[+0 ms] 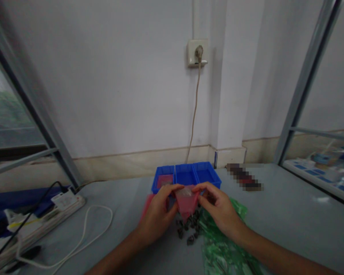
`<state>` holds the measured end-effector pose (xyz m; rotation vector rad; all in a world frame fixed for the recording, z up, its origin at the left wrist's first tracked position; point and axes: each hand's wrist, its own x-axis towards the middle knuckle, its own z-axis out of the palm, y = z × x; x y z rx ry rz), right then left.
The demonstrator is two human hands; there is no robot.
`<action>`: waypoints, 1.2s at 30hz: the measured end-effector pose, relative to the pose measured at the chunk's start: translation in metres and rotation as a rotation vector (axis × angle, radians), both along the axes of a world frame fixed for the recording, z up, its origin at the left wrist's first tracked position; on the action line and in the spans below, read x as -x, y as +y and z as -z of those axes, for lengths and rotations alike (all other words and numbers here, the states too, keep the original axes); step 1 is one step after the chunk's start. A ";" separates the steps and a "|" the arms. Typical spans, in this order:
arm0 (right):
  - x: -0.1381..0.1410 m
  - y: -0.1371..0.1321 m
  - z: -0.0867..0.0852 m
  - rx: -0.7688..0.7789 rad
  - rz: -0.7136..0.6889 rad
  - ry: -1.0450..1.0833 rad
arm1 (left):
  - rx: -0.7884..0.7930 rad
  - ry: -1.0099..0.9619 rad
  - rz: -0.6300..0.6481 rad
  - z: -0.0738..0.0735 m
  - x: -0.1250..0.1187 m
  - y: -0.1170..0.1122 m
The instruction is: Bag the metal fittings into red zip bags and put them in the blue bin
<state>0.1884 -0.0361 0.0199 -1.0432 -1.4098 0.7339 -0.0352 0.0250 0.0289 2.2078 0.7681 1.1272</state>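
Observation:
Between both hands is a small pink plastic bag, pinched at its upper corners. My left hand grips its left side with thumb and fingers, and my right hand holds the right side. Something pale shows at the bag's top, too blurred to name. Below it, several small dark metal pieces lie loose on the table. A green plastic bag lies under my right forearm. More pink plastic lies partly hidden beside my left hand.
Behind the hands stand blue trays; the left one has a pink bag in it. A power strip and white cable lie at left. A pixelated item sits at the back right, below the wall.

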 end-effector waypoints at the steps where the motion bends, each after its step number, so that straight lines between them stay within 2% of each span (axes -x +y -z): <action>1: 0.000 0.000 -0.001 -0.003 0.000 -0.001 | 0.002 0.001 -0.005 -0.001 0.000 0.000; 10: 0.001 0.004 0.002 -0.014 0.074 -0.005 | 0.073 0.164 -0.069 -0.003 -0.002 -0.005; 15: 0.001 0.004 0.000 -0.040 0.100 -0.015 | -0.044 0.187 -0.057 -0.007 -0.002 -0.008; 18: 0.001 0.005 0.000 -0.034 0.104 0.014 | -0.090 0.150 0.008 -0.008 -0.001 -0.009; 22: 0.001 0.007 0.005 0.011 0.078 0.083 | -0.004 0.119 0.036 0.000 -0.002 -0.007; 26: 0.001 0.009 0.009 0.028 0.062 0.160 | 0.096 -0.009 0.051 0.010 -0.002 -0.005; 32: 0.001 0.011 0.011 0.040 0.067 0.226 | -0.056 0.137 0.067 0.012 0.001 -0.010; 36: 0.001 0.010 0.010 0.064 0.067 0.269 | -0.078 0.149 0.093 0.018 0.004 -0.007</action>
